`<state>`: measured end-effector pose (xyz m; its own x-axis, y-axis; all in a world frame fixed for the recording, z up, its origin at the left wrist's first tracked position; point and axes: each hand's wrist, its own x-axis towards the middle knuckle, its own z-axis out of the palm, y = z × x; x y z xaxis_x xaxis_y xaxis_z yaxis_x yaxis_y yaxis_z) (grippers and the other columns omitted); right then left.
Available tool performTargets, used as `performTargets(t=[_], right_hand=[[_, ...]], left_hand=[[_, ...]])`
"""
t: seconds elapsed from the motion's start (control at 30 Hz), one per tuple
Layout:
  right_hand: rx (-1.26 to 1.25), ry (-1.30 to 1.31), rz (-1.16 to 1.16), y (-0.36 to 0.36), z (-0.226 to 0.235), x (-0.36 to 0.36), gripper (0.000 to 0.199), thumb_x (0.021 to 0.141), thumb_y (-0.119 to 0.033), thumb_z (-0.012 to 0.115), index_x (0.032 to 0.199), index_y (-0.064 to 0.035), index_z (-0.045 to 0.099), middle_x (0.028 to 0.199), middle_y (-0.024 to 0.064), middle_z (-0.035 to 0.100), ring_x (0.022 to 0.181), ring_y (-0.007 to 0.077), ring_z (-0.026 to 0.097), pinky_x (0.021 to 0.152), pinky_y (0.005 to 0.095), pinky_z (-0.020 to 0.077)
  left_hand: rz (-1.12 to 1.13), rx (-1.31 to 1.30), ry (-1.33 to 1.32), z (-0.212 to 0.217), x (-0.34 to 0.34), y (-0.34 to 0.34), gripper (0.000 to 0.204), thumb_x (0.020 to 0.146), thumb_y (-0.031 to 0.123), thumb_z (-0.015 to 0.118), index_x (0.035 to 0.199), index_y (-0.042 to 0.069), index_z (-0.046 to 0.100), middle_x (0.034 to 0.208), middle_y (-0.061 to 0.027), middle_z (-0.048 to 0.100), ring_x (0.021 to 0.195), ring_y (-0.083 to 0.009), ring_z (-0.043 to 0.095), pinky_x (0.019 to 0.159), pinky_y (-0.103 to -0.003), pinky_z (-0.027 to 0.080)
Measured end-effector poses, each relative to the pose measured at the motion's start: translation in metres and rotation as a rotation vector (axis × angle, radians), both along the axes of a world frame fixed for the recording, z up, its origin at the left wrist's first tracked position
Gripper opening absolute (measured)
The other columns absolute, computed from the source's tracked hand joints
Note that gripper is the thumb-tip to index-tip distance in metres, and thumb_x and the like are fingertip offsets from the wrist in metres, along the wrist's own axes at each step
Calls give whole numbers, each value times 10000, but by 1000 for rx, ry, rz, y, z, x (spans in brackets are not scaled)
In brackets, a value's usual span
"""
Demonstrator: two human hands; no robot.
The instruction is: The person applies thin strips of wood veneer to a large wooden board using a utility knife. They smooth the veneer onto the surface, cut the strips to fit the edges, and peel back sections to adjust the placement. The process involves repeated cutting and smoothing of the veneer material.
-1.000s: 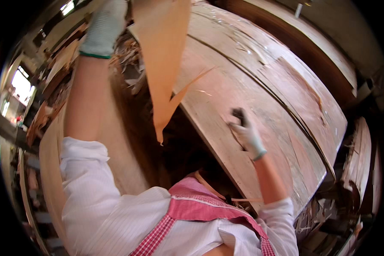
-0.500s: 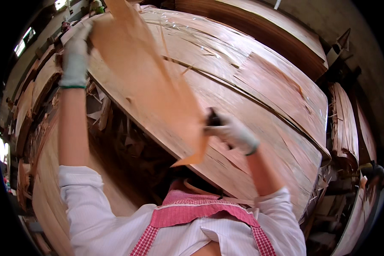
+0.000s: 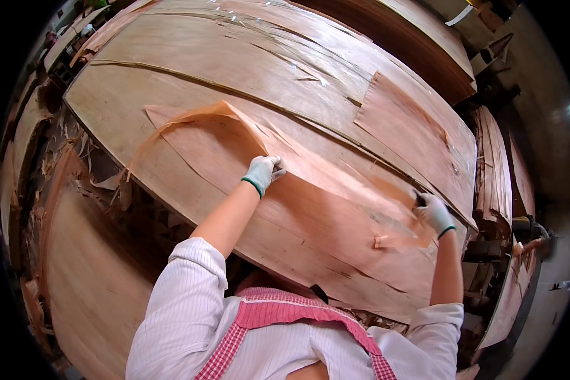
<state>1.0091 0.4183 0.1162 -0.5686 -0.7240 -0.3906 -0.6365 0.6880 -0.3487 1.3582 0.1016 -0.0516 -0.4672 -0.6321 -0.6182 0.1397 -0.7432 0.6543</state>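
My left hand (image 3: 264, 174), in a white glove with a green cuff, is closed on the edge of a thin orange-brown veneer sheet (image 3: 326, 190). The sheet lies over the stack, and its left part (image 3: 225, 120) curls up. Farther right, my gloved right hand (image 3: 435, 214) is closed round a small dark hand tool (image 3: 418, 199), whose exact kind I cannot make out. That hand is by the sheet's right end, where a torn flap (image 3: 402, 239) lies. Under the sheet is a broad stack of veneer (image 3: 126, 95) with a long crack across its top.
A reddish veneer piece (image 3: 402, 120) lies on the stack's far right. Beyond stands a tall veneer pile (image 3: 386, 38). Bundled sheets (image 3: 493, 168) stand at the right. Torn scraps (image 3: 95, 168) fill the gap on the left, beside a lower board (image 3: 95, 259) near me.
The veneer sheet has come down from the air onto the stack. My left hand has moved right and nearer, onto the sheet's edge; my right hand has moved right with the dark tool.
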Motion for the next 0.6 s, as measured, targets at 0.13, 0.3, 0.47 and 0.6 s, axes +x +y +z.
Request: performTargets(t=[0.13, 0.3, 0.47, 0.6], right_hand=[[56, 290, -16, -35, -48, 14, 180, 749, -176, 679, 880, -54, 658, 884, 195, 668, 852, 341, 644, 736, 413, 496], [148, 356, -79, -54, -73, 11, 205, 779, -211, 691, 922, -87, 614, 907, 166, 667, 909, 357, 626, 757, 431, 489], [-88, 428, -152, -68, -92, 14, 472, 773, -170, 724, 1195, -110, 522, 1178, 167, 547, 1018, 390, 584, 836, 451, 487], [-571, 139, 30, -131, -97, 64, 272, 869, -142, 616, 1100, -6, 571, 1045, 174, 612, 931, 331, 602, 810, 402, 480]], left_hand=[[124, -382, 5, 1, -9, -21, 18, 912, 49, 557, 928, 42, 557, 823, -25, 542, 701, -110, 546, 607, -232, 551], [147, -478, -38, 26, -15, -9, 71, 894, 40, 573, 936, 17, 520, 789, -33, 547, 615, -90, 547, 536, -225, 518], [120, -314, -214, -14, -10, -10, 214, 859, -1, 606, 973, -41, 429, 899, -138, 574, 652, -192, 628, 533, -298, 586], [115, -323, -277, 1, -16, -11, 237, 857, 2, 621, 983, -34, 423, 936, -168, 570, 691, -199, 635, 535, -307, 568]])
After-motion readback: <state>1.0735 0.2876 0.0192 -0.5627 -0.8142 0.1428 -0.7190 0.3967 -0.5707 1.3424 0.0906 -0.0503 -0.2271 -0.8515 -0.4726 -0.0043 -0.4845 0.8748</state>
